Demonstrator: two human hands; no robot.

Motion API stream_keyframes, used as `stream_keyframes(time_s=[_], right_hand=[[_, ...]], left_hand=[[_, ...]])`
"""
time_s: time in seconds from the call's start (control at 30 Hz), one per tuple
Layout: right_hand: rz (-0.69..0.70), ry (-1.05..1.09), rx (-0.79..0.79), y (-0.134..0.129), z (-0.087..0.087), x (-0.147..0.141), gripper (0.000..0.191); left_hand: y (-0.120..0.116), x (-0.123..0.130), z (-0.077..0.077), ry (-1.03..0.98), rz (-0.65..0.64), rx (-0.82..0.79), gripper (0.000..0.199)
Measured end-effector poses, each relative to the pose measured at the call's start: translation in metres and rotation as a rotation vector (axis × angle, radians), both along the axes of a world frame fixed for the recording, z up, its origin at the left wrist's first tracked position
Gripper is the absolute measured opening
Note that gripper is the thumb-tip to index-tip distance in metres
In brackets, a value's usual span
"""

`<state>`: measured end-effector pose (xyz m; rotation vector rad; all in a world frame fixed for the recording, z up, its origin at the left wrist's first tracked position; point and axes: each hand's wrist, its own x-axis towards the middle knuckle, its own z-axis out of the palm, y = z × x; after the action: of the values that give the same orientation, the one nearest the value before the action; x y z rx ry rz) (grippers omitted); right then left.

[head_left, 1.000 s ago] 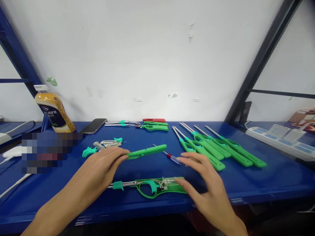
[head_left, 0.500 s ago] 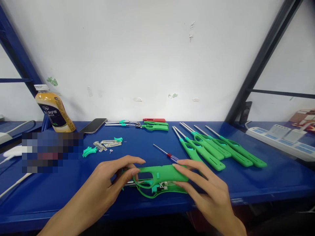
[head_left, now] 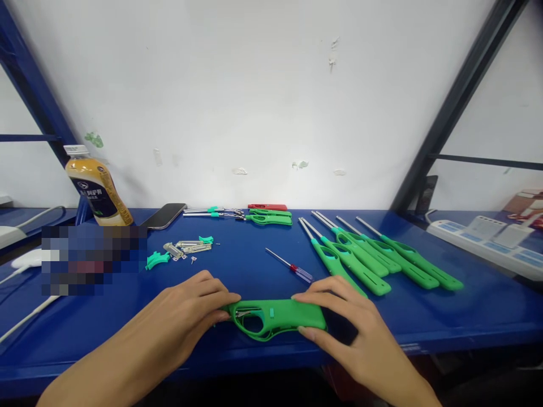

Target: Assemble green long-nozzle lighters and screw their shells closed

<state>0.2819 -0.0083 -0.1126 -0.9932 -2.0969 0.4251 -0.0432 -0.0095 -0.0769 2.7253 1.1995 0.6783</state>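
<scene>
A green gas lighter (head_left: 292, 314) lies across the front of the blue table, its two shell halves nearly together with a thin gap along the lower edge. My left hand (head_left: 197, 311) pinches its left end at the neck, covering the metal tube. My right hand (head_left: 348, 322) grips the wide handle end, fingers on top and thumb at the near edge. Through the finger loop I see turquoise trigger plastic and metal. Just behind lies a screwdriver (head_left: 297, 271) with a clear purple and red handle.
Several long green lighters (head_left: 360, 265) lie at the right. Loose turquoise triggers (head_left: 156, 259) and clear fuel tanks (head_left: 193, 246) lie left. Metal tubes (head_left: 203, 214), green shells (head_left: 269, 217), a red shell (head_left: 267, 207), a phone (head_left: 167, 216) and a bottle (head_left: 99, 189) stand or lie behind.
The upper green shell half has come down onto the lower half, covering the inner parts that showed before. My left hand has shifted to the neck end.
</scene>
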Motion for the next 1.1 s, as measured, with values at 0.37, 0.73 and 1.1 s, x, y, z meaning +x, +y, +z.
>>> stream_keyframes(time_s=[0.37, 0.73, 1.1], right_hand=[[-0.006, -0.136, -0.102, -0.003, 0.006, -0.001, 0.025], [-0.048, -0.170, -0.220, -0.003, 0.005, 0.006, 0.028], [-0.043, -0.183, -0.231, -0.006, 0.007, 0.006, 0.031]], left_hand=[[0.008, -0.013, -0.014, 0.133, 0.001, -0.185, 0.033], [0.001, 0.003, -0.010, 0.135, 0.020, -0.188, 0.031], [-0.007, 0.013, -0.001, 0.133, 0.062, -0.163, 0.032]])
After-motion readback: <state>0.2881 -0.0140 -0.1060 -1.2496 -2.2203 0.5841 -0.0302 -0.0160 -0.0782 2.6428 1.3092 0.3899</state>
